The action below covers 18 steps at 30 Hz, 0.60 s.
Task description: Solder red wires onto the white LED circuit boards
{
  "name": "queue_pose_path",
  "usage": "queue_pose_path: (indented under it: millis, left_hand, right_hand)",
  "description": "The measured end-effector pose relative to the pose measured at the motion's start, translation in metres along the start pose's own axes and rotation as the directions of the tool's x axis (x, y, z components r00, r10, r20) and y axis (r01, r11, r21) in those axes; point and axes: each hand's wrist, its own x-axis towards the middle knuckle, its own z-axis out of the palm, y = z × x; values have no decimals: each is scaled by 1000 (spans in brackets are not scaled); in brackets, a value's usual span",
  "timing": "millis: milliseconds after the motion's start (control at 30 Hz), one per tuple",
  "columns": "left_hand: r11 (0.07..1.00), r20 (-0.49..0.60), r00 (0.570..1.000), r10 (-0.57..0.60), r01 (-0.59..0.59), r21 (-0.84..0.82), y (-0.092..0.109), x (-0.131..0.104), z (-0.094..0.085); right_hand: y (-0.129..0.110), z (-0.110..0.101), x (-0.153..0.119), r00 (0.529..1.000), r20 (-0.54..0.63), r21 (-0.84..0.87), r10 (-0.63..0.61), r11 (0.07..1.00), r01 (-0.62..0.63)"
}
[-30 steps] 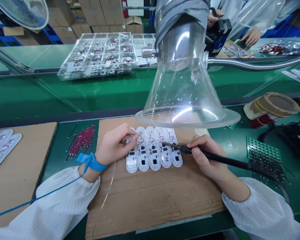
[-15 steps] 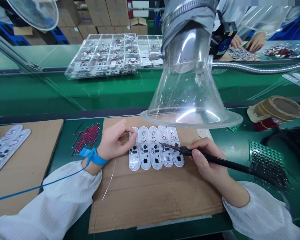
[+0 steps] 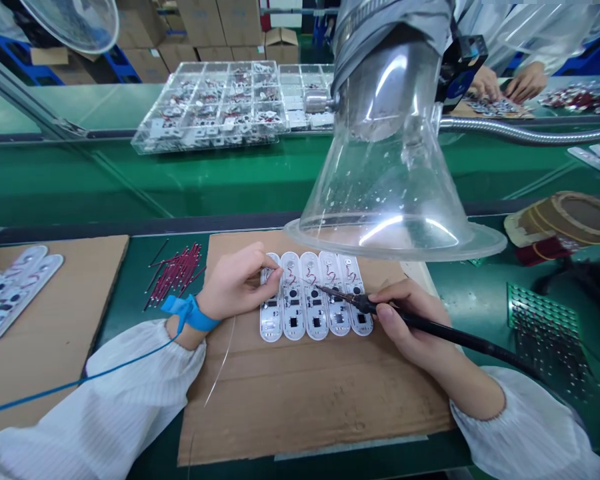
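Observation:
Several white, round-ended circuit boards [image 3: 293, 327] lie joined side by side on a cardboard sheet [image 3: 320, 393], with red wires at their upper parts. My right hand [image 3: 415, 320] grips a soldering iron [image 3: 363, 303] like a pen, its tip over the middle board. At the left end of the boards, my left hand [image 3: 243, 283] pinches a thin solder wire [image 3: 223, 365], which trails down over the cardboard. The wire's fine end points toward the iron's tip; whether they touch I cannot make out. A blue wrist strap [image 3: 200, 315] circles my left wrist.
A clear fume hood [image 3: 390, 200] hangs low above the boards. Red wires [image 3: 179, 270] lie left of the cardboard, green circuit boards [image 3: 545, 313] to the right. Behind stand clear compartment trays [image 3: 210, 110]. A co-worker's hands [image 3: 525, 83] handle boards at the back right.
The view has shifted slightly, so most things appear a little further right. Both hands keep their grips, and the iron's tip stays over the middle board.

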Motion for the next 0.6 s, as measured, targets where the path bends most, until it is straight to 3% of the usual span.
queue_pose_path:
  millis: [200, 433, 600]
  left_hand:
    - [1000, 0, 1000, -1, 1, 11, 1, 2, -1]
    - [999, -155, 988, 14, -9, 34, 1, 6, -2]
    - [999, -111, 993, 35, -33, 20, 1, 6, -1]
  right_hand:
    - [-13, 2, 13, 993, -42, -38, -114, 993, 113]
    - [-5, 1, 5, 996, -57, 7, -67, 998, 67]
    - [3, -3, -4, 997, -78, 44, -28, 999, 32]
